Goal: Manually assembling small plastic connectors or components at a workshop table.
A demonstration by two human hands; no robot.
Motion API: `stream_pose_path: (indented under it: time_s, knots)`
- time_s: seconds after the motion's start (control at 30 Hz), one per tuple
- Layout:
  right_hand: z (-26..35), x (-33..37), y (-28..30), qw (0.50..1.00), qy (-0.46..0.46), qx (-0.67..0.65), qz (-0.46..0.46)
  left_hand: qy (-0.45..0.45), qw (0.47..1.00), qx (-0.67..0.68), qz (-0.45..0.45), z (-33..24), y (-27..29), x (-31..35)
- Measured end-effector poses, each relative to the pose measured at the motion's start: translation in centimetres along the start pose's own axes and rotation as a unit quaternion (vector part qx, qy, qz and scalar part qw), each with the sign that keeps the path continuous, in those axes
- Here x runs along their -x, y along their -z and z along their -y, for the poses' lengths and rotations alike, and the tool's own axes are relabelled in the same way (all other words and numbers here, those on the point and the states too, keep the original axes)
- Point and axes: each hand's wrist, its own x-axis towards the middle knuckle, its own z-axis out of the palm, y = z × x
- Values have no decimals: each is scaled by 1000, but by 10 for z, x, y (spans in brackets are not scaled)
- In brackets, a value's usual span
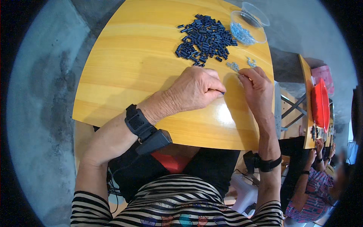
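My left hand is closed above the wooden table, thumb and fingers pressed together round a small black tube piece; only its dark end shows. My right hand is pinched at the fingertips beside a little cluster of clear pale-blue pieces. Whatever sits in that pinch is too small to make out. Another few clear pieces lie just beyond the right fingers. Beyond the left hand spreads a pile of short black tube pieces.
A round clear tub at the far right of the yellow table holds many pale-blue pieces; a clear lid leans behind it. Off to the right stand another table with a red basin and a person in a patterned top.
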Motion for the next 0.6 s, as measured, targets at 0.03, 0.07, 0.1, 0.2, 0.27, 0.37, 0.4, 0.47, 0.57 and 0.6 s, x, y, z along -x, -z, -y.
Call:
stream_pose_path:
  time_s: [0.03, 0.07, 0.1, 0.2, 0.27, 0.37, 0.4, 0.47, 0.57, 0.6]
  knots:
    - [-1, -2, -3, 1000, 1, -1, 1, 1, 1000, 0, -1, 1, 0, 0]
    - [-2, -3, -5, 1000, 8, 7, 8, 0, 1000, -4, 5, 2, -1, 0]
    - [-2, -4, -7, 1000, 14, 16, 15, -1, 1000, -6, 10, 2, -2, 0]
    - [-4, -8, -11, 999, 1, 46, 21, -2, 1000, -10, 9, 5, -5, 1]
    - [-5, -9, -13, 998, 1, 57, 25, -3, 1000, -10, 4, 7, -7, 1]
    - [-7, -9, -15, 996, 5, 87, 31, -3, 1000, -11, -8, 8, -9, 0]
    - [-7, -8, -16, 994, 9, 103, 33, -1, 1000, -14, -14, 8, -9, 0]
    - [-3, -7, -17, 994, 12, 103, 28, 1, 1000, -13, -23, 11, -10, -1]
    - [-1, -5, -22, 998, 29, 54, -9, 9, 999, -25, -35, 11, -9, -2]
    - [-1, -3, -22, 998, 43, 12, -39, 13, 999, -32, -40, 11, -9, -2]
